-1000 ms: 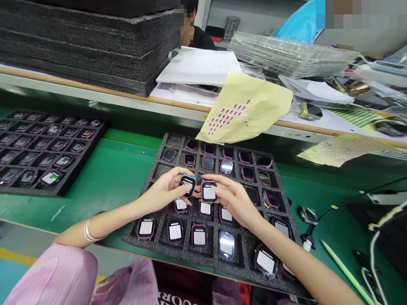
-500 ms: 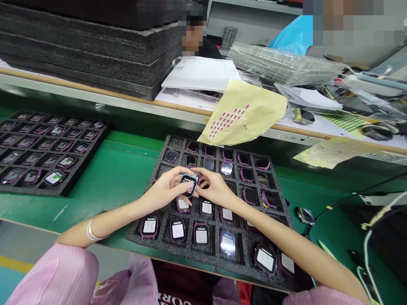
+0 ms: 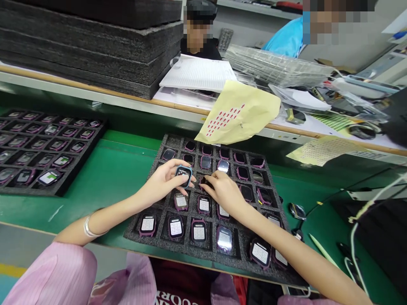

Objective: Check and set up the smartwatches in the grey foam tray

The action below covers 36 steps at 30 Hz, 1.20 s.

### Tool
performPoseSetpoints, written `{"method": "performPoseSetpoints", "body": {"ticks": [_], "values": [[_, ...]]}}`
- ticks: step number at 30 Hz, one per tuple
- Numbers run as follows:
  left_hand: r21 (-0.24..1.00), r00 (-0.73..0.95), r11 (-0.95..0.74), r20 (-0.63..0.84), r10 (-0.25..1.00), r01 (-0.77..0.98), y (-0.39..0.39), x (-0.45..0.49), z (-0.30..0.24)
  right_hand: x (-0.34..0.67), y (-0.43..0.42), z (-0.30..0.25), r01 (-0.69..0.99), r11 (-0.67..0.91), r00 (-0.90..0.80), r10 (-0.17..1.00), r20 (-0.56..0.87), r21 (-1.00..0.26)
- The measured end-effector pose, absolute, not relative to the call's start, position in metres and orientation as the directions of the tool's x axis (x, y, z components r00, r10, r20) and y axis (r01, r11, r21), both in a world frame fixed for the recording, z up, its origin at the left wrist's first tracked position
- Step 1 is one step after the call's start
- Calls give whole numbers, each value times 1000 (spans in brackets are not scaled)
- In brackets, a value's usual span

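Bare green belt point(image 3: 124, 169) lies open between the left foam tray point(image 3: 32, 190) and the centre foam tray point(image 3: 171, 139). A yellow sticker sheet point(image 3: 251, 114) overhangs the centre tray's far edge; cables point(image 3: 351, 243) and a pen point(image 3: 322, 252) crowd its right side.

An electronics assembly workshop: foam trays point(image 3: 159, 231) of small watch screens on a green tabletop point(image 3: 121, 169), foam sheets point(image 3: 95, 46) stacked beyond the hands.

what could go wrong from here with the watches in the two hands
1. The left hand holds the blue watch in a fingertip grip by its edges above the foam tray; it might slip onto the screens below.
2. The right hand has a dark watch at its fingertips, low over a cell; set crooked, it may end up tilted rather than seated.
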<state>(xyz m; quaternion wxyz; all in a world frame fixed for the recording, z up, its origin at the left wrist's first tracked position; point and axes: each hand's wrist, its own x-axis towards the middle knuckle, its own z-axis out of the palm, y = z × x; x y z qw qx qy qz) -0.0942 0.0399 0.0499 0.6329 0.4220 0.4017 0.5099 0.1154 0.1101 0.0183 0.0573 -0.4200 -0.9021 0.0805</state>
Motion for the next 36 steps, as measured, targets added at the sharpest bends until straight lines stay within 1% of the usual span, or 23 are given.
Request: {"method": "performPoseSetpoints", "body": {"ticks": [2,4,7,9,12,13,14,15,16,17,18,19,21,24,27,30,33,36], "values": [[947,157,124,-80,984,-298,41,-91,48,110,104,15,771,601,-607,793,41,-213],[950,145,128,-89,985,-284,43,-88,45,105,102,13,771,577,-589,807,45,-268],[953,103,140,-116,988,-269,45,-87,42,105,108,10,732,549,-573,816,72,-403],[953,90,158,-139,986,-259,46,-87,40,108,115,9,677,529,-570,817,89,-511],[963,126,171,-147,981,-210,47,-84,34,113,120,13,563,505,-601,794,96,-654],[968,148,171,-145,978,-182,47,-83,31,115,119,15,489,470,-617,782,90,-735],[975,164,163,-138,977,-150,46,-81,27,116,118,18,386,393,-628,774,74,-835],[983,171,145,-124,977,-114,46,-80,23,118,115,21,261,265,-636,771,41,-928],[990,169,116,-102,980,-76,46,-78,19,120,112,24,130,100,-640,769,-7,-986],[996,163,80,-73,984,-34,46,-77,15,122,109,27,21,-72,-642,764,-68,-997],[999,153,42,-43,987,8,46,-76,11,124,105,29,-47,-215,-643,754,-135,-976],[999,141,8,-15,990,51,46,-76,8,126,102,30,-68,-311,-642,741,-198,-948],[992,113,-37,23,993,117,45,-75,4,129,98,31,-73,-439,-652,700,-291,-895],[987,70,-53,43,997,153,44,-75,5,134,96,30,-103,-554,-690,638,-342,-826],[989,61,-25,17,998,144,42,-75,8,137,98,30,-96,-562,-735,597,-322,-822],[993,67,0,-8,998,119,42,-75,9,139,100,31,-62,-500,-778,566,-271,-864],[994,80,10,-18,997,105,43,-75,9,140,102,30,-78,-427,-783,586,-210,-901],[994,94,23,-33,995,110,42,-75,10,140,102,29,-75,-395,-772,604,-197,-916]]}}
